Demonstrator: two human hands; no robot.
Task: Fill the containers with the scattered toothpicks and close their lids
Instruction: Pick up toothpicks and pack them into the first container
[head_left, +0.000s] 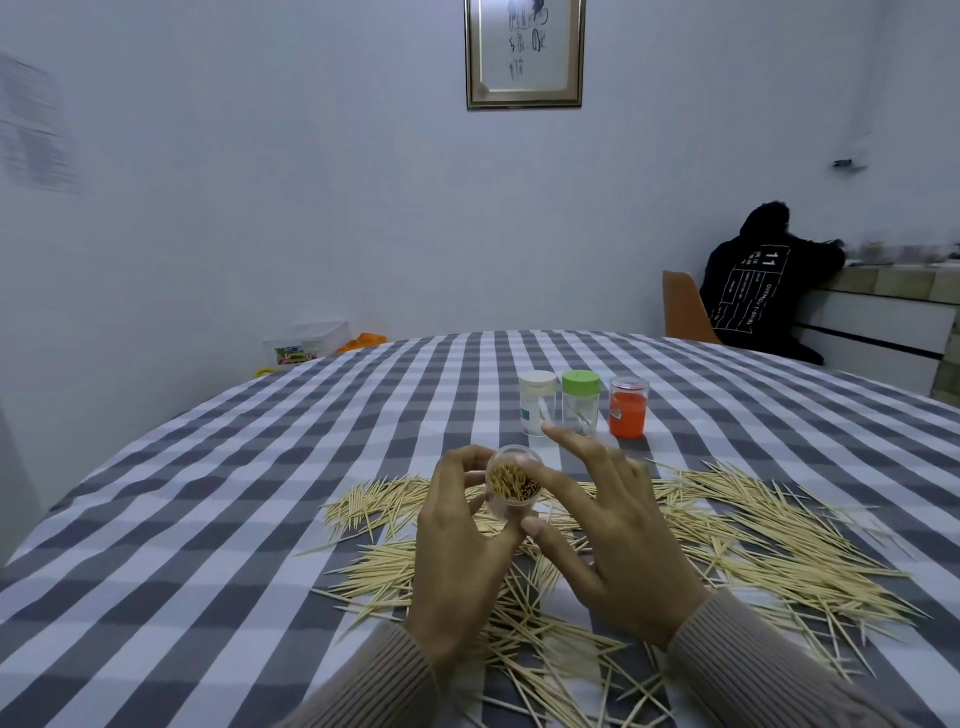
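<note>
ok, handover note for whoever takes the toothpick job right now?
Left hand grips an open clear container, packed with toothpicks, no lid on.
Right hand is open, fingertips at the container's rim.
White-lidded jar and green-lidded jar stand behind, lids on, nearly empty; the red container beside them.
Left: lid the held one, gather the scattered toothpicks, fill the rest.

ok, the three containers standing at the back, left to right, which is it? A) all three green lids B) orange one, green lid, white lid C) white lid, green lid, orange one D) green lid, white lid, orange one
C: behind the hands, the white-lidded container stands leftmost, the green-lidded container in the middle, and the orange container on the right.
</note>
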